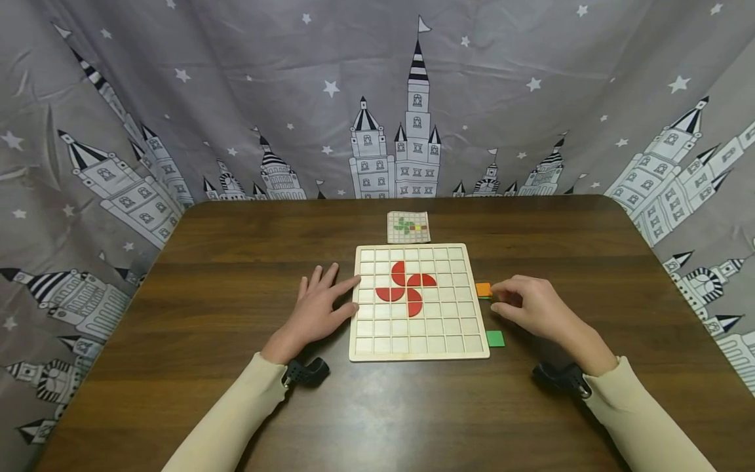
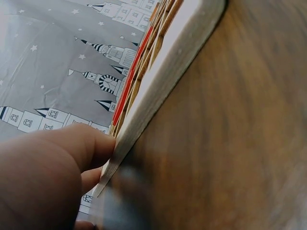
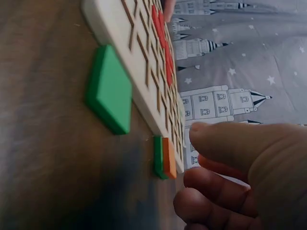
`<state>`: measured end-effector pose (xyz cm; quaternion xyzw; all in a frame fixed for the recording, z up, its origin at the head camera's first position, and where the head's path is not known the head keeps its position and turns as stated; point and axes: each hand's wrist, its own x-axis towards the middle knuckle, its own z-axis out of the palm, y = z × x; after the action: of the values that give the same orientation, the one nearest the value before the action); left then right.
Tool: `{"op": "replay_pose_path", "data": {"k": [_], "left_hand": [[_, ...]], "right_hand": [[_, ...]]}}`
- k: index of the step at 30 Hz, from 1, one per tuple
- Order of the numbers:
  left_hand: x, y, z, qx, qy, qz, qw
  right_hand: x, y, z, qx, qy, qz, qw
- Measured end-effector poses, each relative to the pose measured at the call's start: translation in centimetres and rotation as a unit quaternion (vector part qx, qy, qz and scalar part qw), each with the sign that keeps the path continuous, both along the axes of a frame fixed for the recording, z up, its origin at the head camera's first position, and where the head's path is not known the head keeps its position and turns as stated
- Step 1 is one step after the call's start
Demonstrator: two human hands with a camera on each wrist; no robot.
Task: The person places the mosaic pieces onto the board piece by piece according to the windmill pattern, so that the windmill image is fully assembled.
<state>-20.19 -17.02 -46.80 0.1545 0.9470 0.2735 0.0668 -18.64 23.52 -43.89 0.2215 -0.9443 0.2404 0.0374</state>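
A square wooden grid board (image 1: 419, 356) lies on the table, with several red rounded pieces (image 1: 415, 307) set in it as a pinwheel. My left hand (image 1: 315, 308) rests by the board's left edge, fingers extended; its index finger and thumb touch the rim, and the left wrist view shows the thumb (image 2: 93, 143) against the side. Off the right edge, an orange tile (image 1: 482, 288) sits on top of a green tile (image 3: 158, 155). My right hand (image 1: 527, 305) hovers beside that pair, thumb and fingers apart, index fingertip right at the orange tile.
Another green tile (image 1: 495, 338) lies near the board's lower right corner. Behind the board is a small pattern card (image 1: 407, 237) with a printed grid and coloured shapes. A grey castle-print curtain (image 1: 483, 85) hangs beyond the wooden table (image 1: 271, 236).
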Motion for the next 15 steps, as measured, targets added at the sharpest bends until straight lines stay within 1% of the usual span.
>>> {"op": "replay_pose_path", "data": {"k": [4, 10, 15], "left_hand": [[0.0, -0.1, 0.0, -0.001, 0.005, 0.001, 1.0], [-0.1, -0.1, -0.1, -0.001, 0.003, 0.003, 1.0], [-0.1, 0.0, -0.2, -0.001, 0.003, 0.002, 1.0]], "right_hand": [[0.9, 0.5, -0.2, 0.006, -0.004, 0.022, 0.9997], [2.1, 1.1, -0.7, -0.003, -0.024, 0.059, 0.998], [2.7, 1.4, -0.9, -0.006, -0.035, 0.07, 0.9969]]}}
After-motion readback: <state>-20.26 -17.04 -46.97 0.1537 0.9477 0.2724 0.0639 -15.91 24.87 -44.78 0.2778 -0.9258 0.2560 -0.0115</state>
